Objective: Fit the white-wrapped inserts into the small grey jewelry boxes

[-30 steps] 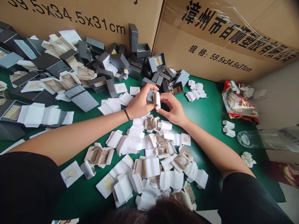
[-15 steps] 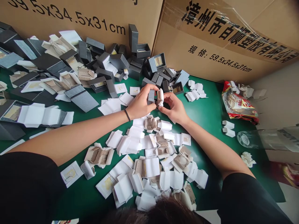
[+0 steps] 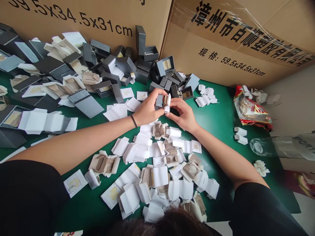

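Note:
Between thumb and fingers of my left hand (image 3: 150, 106) is a small dark grey box (image 3: 158, 102), held above the middle of the table. My right hand (image 3: 183, 113) pinches a folded white card insert (image 3: 167, 104) right against the box's right side. Whether the insert is partly inside the box, I cannot tell. Under my wrists spreads a heap of white folded card inserts (image 3: 159, 176), some showing grey-brown undersides. Beyond my hands lie several dark grey boxes (image 3: 126, 65), some with lids open.
Two large cardboard cartons (image 3: 216, 42) wall off the back of the green table (image 3: 216, 127). More inserts (image 3: 206, 97) lie right of the boxes. On the right are a red snack packet (image 3: 253, 109), a clear bottle (image 3: 275, 146) and a crumpled tissue (image 3: 261, 168).
The white insert has tilted and come closer to the box, with my right hand shifting slightly left. My left hand and the box stay nearly in place.

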Available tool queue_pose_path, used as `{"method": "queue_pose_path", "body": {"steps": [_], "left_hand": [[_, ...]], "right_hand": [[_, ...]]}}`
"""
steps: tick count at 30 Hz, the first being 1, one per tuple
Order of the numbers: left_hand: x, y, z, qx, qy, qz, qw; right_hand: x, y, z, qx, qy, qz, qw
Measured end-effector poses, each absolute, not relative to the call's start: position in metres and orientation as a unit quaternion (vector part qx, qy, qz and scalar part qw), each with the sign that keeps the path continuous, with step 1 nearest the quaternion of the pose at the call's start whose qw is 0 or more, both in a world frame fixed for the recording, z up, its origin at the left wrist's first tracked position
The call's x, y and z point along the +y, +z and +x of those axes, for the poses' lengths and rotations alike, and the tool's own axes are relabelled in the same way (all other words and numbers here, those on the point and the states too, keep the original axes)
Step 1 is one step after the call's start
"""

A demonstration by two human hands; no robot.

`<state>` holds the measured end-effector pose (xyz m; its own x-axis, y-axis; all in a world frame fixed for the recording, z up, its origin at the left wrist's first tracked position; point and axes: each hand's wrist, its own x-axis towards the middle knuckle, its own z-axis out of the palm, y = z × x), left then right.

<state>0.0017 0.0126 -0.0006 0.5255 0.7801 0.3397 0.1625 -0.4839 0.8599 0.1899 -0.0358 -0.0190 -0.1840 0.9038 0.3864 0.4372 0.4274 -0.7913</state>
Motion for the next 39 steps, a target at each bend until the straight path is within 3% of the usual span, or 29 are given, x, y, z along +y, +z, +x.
{"method": "queue_pose_path", "body": {"steps": [11,32,39], "left_hand": [[0.012,0.0,0.002,0.31,0.379,0.771,0.408],[0.012,0.001,0.0,0.302,0.364,0.762,0.443],[0.013,-0.001,0.0,0.293,0.371,0.766,0.436]], "right_hand": [[-0.036,-0.016,0.191,-0.747,0.222,-0.441,0.445],[-0.039,-0.012,0.192,-0.85,0.017,-0.413,0.326],[-0.04,-0.013,0.191,-0.848,-0.009,-0.403,0.345]]}}
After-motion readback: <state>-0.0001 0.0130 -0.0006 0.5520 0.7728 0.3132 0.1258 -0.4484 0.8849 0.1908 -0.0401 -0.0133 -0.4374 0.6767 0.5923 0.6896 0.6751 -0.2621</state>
